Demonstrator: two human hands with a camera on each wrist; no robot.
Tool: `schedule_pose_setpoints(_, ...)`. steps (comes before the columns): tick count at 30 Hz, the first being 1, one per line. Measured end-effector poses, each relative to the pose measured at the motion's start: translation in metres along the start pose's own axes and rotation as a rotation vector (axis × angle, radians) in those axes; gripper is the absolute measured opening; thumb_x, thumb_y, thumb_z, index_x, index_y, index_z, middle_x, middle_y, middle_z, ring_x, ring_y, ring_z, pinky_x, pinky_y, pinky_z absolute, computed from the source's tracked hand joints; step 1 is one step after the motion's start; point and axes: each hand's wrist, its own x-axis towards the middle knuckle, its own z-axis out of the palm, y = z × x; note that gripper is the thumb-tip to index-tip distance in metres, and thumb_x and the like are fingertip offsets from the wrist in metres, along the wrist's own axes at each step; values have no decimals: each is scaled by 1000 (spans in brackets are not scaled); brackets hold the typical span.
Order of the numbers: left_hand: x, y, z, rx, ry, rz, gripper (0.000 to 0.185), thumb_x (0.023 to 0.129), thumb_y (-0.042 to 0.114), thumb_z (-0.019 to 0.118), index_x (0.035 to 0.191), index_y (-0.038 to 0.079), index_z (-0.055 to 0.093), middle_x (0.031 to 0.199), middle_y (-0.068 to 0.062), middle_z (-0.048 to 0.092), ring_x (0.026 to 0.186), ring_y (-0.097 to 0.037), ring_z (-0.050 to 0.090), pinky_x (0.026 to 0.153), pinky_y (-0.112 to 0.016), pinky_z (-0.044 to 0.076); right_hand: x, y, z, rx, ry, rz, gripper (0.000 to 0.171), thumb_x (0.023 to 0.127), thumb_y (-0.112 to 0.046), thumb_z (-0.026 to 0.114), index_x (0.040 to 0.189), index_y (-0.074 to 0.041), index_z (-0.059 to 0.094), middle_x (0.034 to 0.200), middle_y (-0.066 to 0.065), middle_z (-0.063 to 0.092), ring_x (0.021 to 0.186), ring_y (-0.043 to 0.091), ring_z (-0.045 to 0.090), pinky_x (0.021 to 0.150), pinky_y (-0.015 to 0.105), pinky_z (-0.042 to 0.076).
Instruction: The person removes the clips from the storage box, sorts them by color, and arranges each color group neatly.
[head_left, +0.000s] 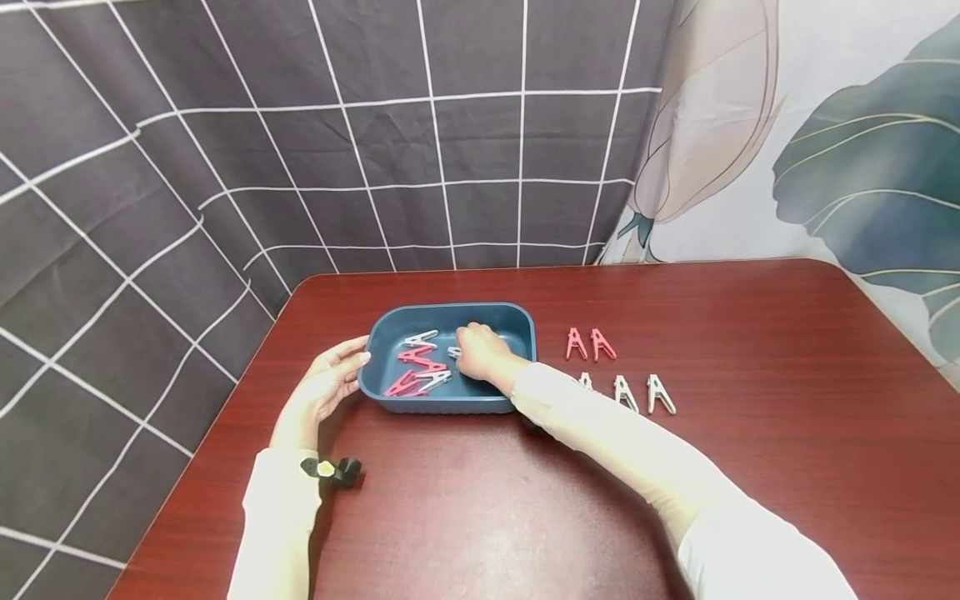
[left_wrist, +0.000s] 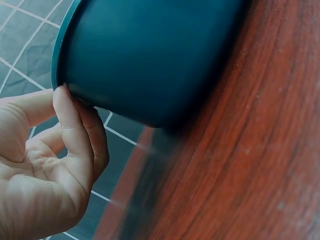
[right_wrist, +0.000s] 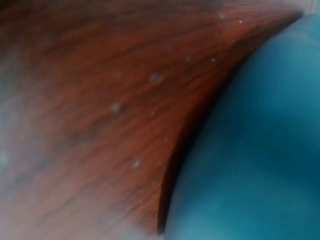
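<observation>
A white clothespin (head_left: 454, 352) lies in the blue tray (head_left: 525, 321) near the table's (head_left: 750, 500) far edge, directly under the right hand (head_left: 480, 352), whose curled fingers appear to pinch it. The left hand (head_left: 330, 385), fingers straight, touches the tray's left wall.

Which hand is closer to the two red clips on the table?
Right. The right hand is inside the blue tray, beside the red clips; the left hand touches the tray's far side.
</observation>
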Motion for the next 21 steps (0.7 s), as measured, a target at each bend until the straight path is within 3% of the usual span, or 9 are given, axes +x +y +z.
schedule_pose_setpoints(3, 3, -5, -4, 41, -9, 36, 51, 97, 4, 50, 143, -6, 30, 90, 10, 68, 76, -3, 65, 68, -18, 54, 1, 1, -1, 50, 30, 19, 9, 85, -11, 64, 84, -6, 57, 77, 7, 56, 74, 21, 55, 64, 32, 44)
schedule_pose_setpoints(6, 8, -12, -9, 67, -11, 63, 52, 98, 6, 50, 144, -5, 29, 92, 11, 68, 76, -2, 64, 68, -18, 54, 0, 1, -2, 123, 65, 35, 9, 85, -11, 65, 85, -5, 58, 73, 7, 58, 69, 19, 54, 61, 29, 41)
schedule_pose_setpoints(12, 8, -13, -8, 92, -18, 74, 54, 98, 6, 48, 145, -6, 25, 94, 11, 67, 77, -1, 64, 68, -17, 53, -2, 5, -3, 293, 154, 47, 29, 77, -12, 77, 103, -1, 68, 92, 11, 69, 84, 22, 63, 76, 34, 51)
schedule_pose_setpoints(21, 7, -11, -8, 49, -25, 36, 55, 99, 7, 48, 147, -2, 24, 92, 9, 67, 77, -3, 64, 69, -18, 54, -3, 6, -5, 371, 186, 34, 21, 74, -13, 81, 92, -3, 73, 87, 9, 72, 79, 20, 64, 71, 30, 53)
